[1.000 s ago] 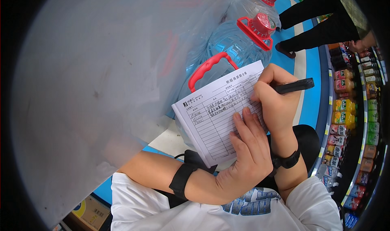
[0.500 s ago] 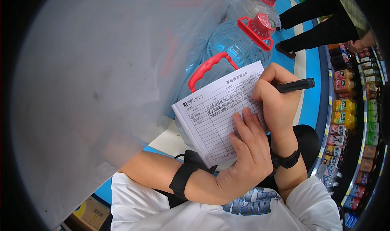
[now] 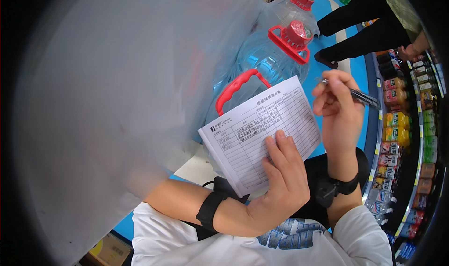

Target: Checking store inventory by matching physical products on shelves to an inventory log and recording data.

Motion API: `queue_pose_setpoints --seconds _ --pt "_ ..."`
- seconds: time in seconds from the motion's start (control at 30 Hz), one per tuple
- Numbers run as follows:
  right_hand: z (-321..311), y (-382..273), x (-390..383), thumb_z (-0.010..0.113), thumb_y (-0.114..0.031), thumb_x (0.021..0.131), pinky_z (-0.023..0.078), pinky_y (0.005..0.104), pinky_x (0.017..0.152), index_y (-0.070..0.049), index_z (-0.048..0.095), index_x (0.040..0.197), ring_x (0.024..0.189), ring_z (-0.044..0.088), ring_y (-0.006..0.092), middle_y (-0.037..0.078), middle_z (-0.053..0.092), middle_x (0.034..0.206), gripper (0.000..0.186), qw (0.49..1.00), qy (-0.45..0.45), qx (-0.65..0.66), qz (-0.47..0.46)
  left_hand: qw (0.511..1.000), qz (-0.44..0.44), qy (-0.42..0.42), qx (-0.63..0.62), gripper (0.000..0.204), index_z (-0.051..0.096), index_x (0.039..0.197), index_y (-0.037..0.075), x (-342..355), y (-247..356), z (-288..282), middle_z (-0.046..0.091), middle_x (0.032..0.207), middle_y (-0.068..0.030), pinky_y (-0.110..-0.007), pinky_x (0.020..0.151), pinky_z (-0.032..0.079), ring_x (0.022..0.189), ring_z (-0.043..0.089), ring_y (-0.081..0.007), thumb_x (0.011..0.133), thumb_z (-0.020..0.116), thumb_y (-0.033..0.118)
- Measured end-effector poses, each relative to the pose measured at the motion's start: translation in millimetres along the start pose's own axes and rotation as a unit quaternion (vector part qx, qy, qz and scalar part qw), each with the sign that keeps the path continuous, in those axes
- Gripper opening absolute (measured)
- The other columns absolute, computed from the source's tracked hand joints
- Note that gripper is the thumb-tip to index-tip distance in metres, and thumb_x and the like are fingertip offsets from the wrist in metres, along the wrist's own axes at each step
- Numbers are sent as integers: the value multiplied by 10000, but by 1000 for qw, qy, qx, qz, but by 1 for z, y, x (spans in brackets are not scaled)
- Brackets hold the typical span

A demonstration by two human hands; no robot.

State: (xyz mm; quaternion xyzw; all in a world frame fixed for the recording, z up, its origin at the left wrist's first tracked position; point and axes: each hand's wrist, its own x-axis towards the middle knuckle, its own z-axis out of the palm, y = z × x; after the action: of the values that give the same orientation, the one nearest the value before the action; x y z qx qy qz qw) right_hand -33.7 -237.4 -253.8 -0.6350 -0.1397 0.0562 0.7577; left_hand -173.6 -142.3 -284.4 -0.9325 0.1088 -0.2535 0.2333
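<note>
Left hand (image 3: 280, 182) lies flat, open, pinning the printed form (image 3: 262, 132); right hand (image 3: 339, 111) grips a black pen (image 3: 362, 97) just off it.

The person wears a white short-sleeved shirt (image 3: 299, 247) with blue lettering on the chest, a black band (image 3: 210, 211) around the left forearm, and a black wristwatch (image 3: 333, 189) on the right wrist.

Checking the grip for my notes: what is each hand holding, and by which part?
Right hand pinches a dark pen near its middle. Left hand presses flat on the form pad's lower edge.
</note>
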Motion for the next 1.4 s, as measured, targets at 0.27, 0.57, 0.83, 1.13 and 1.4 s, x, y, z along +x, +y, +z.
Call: queue_pose_setpoints --seconds 0.27,0.57,0.83,1.13,1.4 --pt "-51 2 -23 577 -241 982 514 286 854 60 536 1288 1057 642 200 192 666 1146 432 978 9 -199 54 999 22 -14 -25 338 696 1120 -52 -4 -7 -6 701 1106 -241 -290 745 518 1003 702 -334 839 555 72" --pt "-34 7 -41 687 -5 847 518 312 915 53 474 1302 1048 655 193 178 647 1184 506 963 -79 65 251 995 55 -5 -79 298 696 1089 -56 -5 -21 -5 688 1114 -250 -273 720 541 990 689 -361 859 554 69" --pt "-30 7 -56 653 58 838 471 327 979 26 441 1318 1112 621 199 176 640 1192 525 979 -23 33 200 955 53 -18 -291 332 663 1172 59 -13 -40 -10 621 1302 -166 -459 963 482 1185 586 -388 857 594 141" --pt "-39 3 -54 629 62 853 447 353 1013 10 418 1327 1152 605 212 183 619 1234 521 985 21 54 161 829 -232 90 -501 983 195 1513 14 -55 -54 30 168 1529 -337 -549 1062 356 1403 294 -479 732 766 186" --pt "-42 -4 -53 630 30 865 435 354 1033 1 399 1335 1167 598 208 170 611 1244 525 983 31 102 149 659 -243 64 -709 1016 25 1531 -20 -57 -59 35 306 1485 -294 -445 1027 431 1333 444 -368 767 694 -10"
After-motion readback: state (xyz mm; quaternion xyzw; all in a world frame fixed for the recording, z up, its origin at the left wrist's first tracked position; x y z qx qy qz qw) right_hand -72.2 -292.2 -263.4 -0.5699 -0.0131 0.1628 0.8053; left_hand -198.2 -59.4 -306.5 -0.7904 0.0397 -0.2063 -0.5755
